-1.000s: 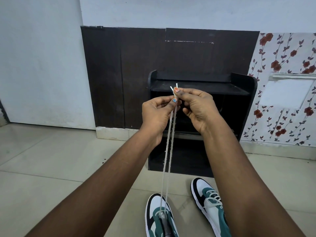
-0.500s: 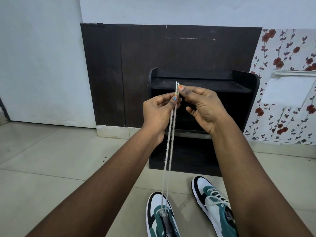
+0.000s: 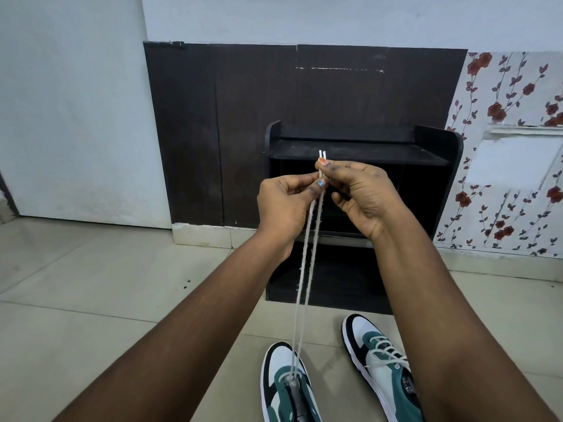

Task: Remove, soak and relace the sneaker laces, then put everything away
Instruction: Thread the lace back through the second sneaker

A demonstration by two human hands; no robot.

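You hold both ends of the lace (image 3: 307, 263) up together, level at the tips.

Your left hand (image 3: 285, 208) pinches the two strands between thumb and fingertip, and your right hand (image 3: 362, 196) pinches them just above, with the two tips poking out over your right fingers. From there both strands run taut and side by side down to the lowest eyelets of the left sneaker (image 3: 289, 388), which stands on the tile floor (image 3: 91, 300). The right sneaker (image 3: 384, 370), fully laced, sits just beside it. A black shelf (image 3: 359, 153) stands behind your hands against a dark wall panel (image 3: 243, 117).
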